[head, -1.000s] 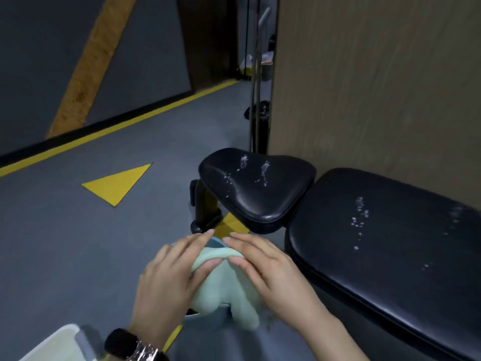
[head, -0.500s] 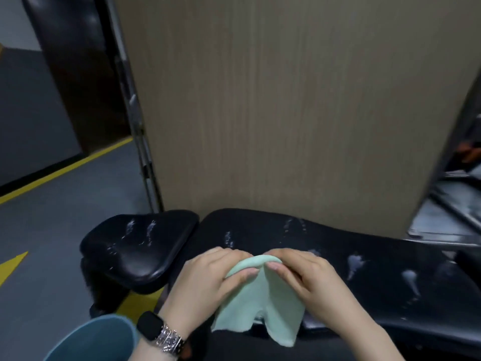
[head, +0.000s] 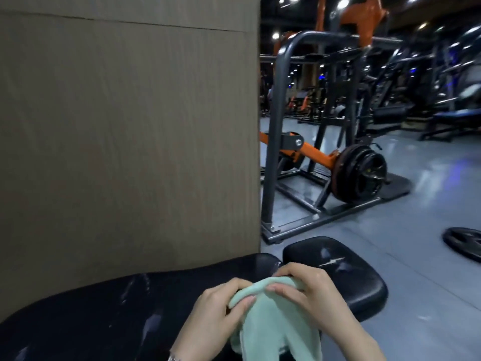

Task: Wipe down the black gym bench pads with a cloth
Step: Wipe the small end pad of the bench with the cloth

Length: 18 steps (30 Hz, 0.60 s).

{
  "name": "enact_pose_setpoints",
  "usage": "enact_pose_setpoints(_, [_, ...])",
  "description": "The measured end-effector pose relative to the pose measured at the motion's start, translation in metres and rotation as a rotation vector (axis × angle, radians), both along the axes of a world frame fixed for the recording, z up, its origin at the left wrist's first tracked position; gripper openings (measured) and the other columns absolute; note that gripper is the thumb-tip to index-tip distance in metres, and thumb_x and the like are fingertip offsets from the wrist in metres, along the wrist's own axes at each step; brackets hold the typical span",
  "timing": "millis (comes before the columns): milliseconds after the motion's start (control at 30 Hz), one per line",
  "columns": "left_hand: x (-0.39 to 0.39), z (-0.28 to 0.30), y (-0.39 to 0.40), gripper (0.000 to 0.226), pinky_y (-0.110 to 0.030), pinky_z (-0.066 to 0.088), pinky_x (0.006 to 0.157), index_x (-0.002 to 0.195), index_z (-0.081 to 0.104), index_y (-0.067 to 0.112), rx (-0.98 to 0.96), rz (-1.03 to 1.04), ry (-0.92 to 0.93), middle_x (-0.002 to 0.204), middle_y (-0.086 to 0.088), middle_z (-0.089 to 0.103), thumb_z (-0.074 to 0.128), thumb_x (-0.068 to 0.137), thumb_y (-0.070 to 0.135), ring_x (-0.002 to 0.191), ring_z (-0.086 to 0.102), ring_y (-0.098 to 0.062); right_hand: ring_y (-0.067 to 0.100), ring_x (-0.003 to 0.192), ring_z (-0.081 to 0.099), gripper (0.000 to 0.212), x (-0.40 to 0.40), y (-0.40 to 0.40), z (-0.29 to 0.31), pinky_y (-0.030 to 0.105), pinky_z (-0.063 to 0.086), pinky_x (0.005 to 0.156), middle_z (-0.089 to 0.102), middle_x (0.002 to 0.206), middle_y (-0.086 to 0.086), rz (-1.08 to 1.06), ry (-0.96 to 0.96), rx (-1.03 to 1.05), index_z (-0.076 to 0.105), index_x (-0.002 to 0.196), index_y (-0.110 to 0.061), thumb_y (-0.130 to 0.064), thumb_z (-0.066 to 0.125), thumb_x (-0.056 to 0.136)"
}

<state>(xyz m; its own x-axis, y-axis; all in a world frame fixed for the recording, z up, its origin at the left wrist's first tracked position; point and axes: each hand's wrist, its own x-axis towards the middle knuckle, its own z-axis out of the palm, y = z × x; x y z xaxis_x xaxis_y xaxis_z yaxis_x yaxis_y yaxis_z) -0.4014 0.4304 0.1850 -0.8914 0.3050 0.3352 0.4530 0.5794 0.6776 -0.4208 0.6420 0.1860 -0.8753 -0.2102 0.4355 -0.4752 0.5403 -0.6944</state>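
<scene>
A pale green cloth (head: 276,327) hangs folded between both hands at the bottom centre. My left hand (head: 216,311) pinches its top left edge. My right hand (head: 309,290) grips the top right edge with curled fingers. Both hands hover just above the long black bench pad (head: 109,316), which runs from the lower left and carries wet streaks. Beyond the hands to the right lies the smaller black seat pad (head: 338,272), also streaked with white droplets.
A tall brown panel (head: 130,126) stands right behind the bench. A grey and orange weight machine (head: 325,162) with black plates stands on the grey floor to the right. A loose black weight plate (head: 466,243) lies at the right edge.
The view has swung to the right along the bench, from the left seat pad to the right one. Both hands kept hold of the cloth, carrying it above the long pad.
</scene>
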Motion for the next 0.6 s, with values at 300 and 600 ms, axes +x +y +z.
enact_pose_setpoints(300, [-0.077, -0.030, 0.085, 0.017, -0.016, 0.043, 0.070, 0.097, 0.064, 0.035, 0.065, -0.095, -0.035, 0.090, 0.021, 0.066, 0.058, 0.090, 0.021, 0.086, 0.060, 0.001, 0.003, 0.084, 0.063, 0.021, -0.058, 0.076, -0.035, 0.029, 0.050, 0.074, 0.067, 0.084, -0.018, -0.205, -0.036, -0.059, 0.069, 0.084, -0.027, -0.045, 0.074, 0.074])
enact_pose_setpoints(600, [-0.121, -0.053, 0.135, 0.014, -0.019, 0.045, 0.067, 0.096, 0.064, 0.033, 0.120, -0.129, -0.074, 0.085, 0.018, 0.067, 0.057, 0.090, 0.022, 0.080, 0.060, -0.002, -0.001, 0.083, 0.060, 0.020, -0.091, 0.119, -0.051, 0.012, 0.043, 0.071, 0.068, 0.083, -0.016, -0.323, -0.054, -0.074, 0.069, 0.080, -0.024, -0.039, 0.078, 0.072])
